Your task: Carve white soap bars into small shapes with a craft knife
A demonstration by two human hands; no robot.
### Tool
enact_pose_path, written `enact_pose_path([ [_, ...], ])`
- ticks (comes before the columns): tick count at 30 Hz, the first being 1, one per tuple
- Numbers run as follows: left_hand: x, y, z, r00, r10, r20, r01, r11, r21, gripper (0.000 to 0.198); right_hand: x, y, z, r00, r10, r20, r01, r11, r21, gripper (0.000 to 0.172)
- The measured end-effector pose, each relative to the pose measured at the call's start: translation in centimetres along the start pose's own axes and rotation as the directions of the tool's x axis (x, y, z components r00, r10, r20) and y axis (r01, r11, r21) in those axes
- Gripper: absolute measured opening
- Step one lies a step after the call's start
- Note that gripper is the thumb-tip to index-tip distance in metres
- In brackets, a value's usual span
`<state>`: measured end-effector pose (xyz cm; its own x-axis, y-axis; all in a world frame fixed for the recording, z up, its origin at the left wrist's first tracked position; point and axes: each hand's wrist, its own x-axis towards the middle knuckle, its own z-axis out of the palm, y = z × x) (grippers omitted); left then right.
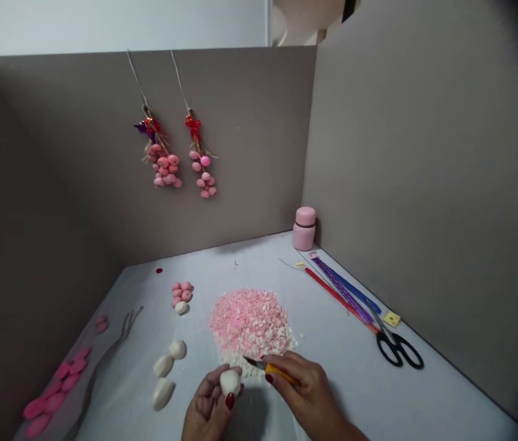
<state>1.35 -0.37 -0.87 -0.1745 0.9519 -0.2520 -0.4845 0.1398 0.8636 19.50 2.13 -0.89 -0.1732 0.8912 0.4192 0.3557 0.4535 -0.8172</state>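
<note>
At the bottom middle, my left hand is closed round a rounded white piece, thumb in front and fingers behind. Just to its right, my right hand grips a knife with a yellow handle. The dark blade points left, above and a little right of the white piece, with a visible gap between them. Behind both hands lies a heap of pink and white shavings. Three larger white pieces rest left of my left hand.
Small pink balls and pink ovals lie left, near a twig. Black-handled scissors, ribbons and a pink jar stand or lie right. Two decorated bunches hang on the grey back panel.
</note>
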Motion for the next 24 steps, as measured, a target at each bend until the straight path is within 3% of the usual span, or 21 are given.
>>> enact_pose_path([
  [6, -0.2, -0.2, 0.2, 1.000, -0.013, 0.021, 0.013, 1.000, -0.007, 0.050, -0.1, -1.0, 0.4, 0.980, -0.171, 0.105, 0.176, 0.983, -0.043, 0.037],
  [18, 0.5, -1.0, -0.7, 1.000, -0.018, -0.014, 0.018, 0.999, -0.036, 0.042, -0.1, -1.2, 0.3, 0.956, -0.243, 0.164, 0.276, 0.934, -0.227, 0.047],
  [24, 0.6, -1.0, -0.6, 0.999, -0.046, -0.005, 0.045, 0.995, -0.093, 0.043, -0.3, -1.2, 0.4, 0.963, -0.219, 0.155, 0.249, 0.946, -0.209, 0.045],
])
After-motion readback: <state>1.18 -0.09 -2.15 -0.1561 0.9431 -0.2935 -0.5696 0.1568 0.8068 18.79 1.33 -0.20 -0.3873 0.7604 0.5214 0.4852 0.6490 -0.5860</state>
